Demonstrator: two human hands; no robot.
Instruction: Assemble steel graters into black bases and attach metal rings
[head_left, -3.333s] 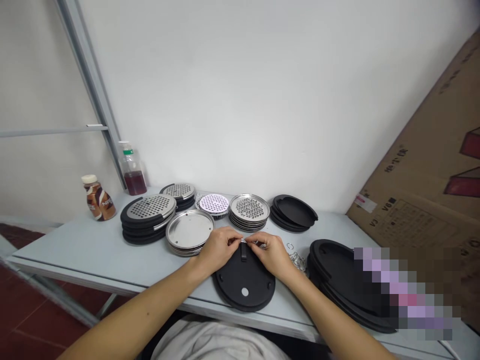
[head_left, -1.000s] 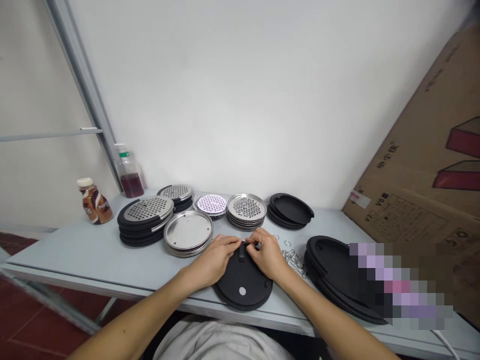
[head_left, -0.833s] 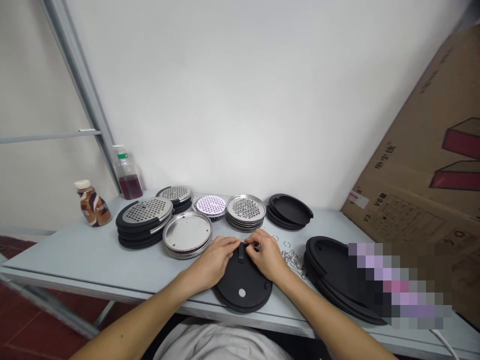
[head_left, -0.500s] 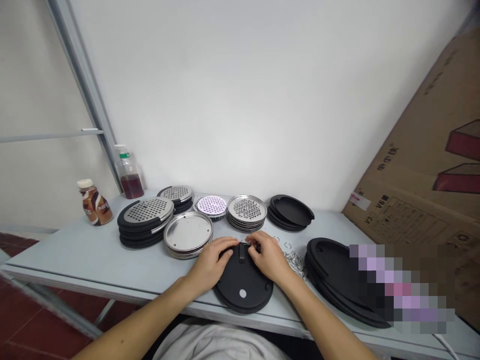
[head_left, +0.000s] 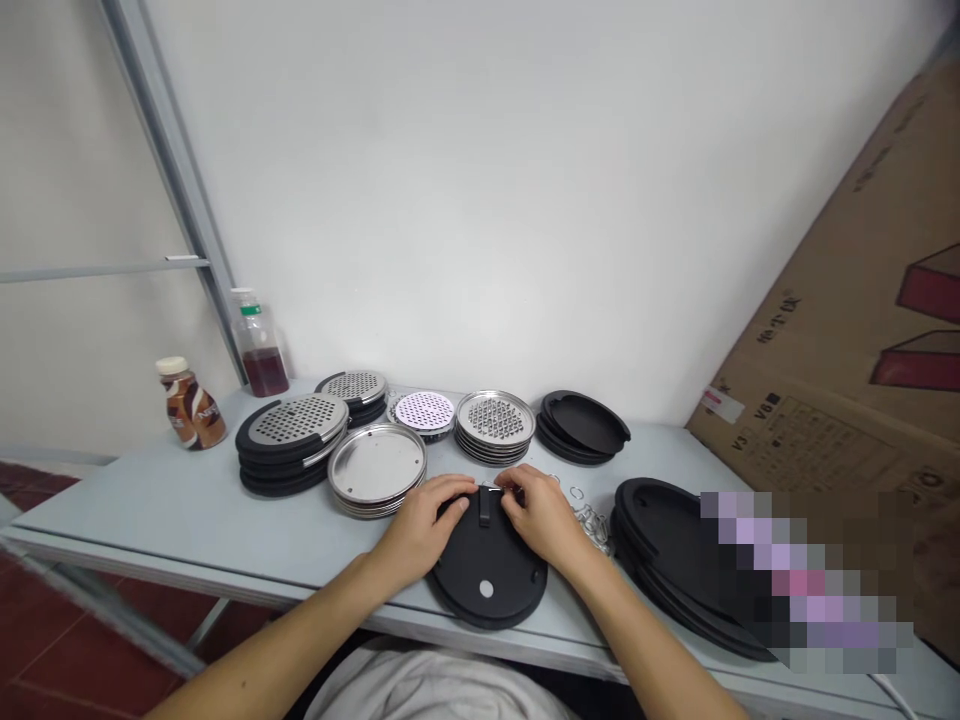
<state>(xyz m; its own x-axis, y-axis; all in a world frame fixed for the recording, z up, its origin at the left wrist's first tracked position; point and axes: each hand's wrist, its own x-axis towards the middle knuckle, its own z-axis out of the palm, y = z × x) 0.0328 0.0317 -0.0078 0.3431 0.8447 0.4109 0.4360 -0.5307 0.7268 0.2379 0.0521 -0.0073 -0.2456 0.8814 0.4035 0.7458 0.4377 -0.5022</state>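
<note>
A black round disc [head_left: 495,562] lies flat near the table's front edge, with a narrow raised black tab [head_left: 484,508] at its far side and a pale round spot near me. Around its far left rim, my left hand [head_left: 424,525] is closed, fingertips beside the tab. My right hand [head_left: 538,508] is closed at the far right rim. Its thumb and finger pinch a thin metal wire piece [head_left: 492,488] at the tab's far end; the fingers hide most of it. To the right lie loose metal rings [head_left: 592,525] in a small pile.
Stacked silver plates [head_left: 377,462], perforated grater discs [head_left: 495,418] and black-rimmed graters [head_left: 292,440] stand behind and left. Black round holders [head_left: 581,425] sit at the back, more [head_left: 660,560] at right. Two bottles [head_left: 191,405] stand far left; a large carton [head_left: 840,360] leans at right.
The thin metal wire piece now shows as a straight bright line by the tab, and my right fingers have shifted slightly. The left hand and the disc stay in place.
</note>
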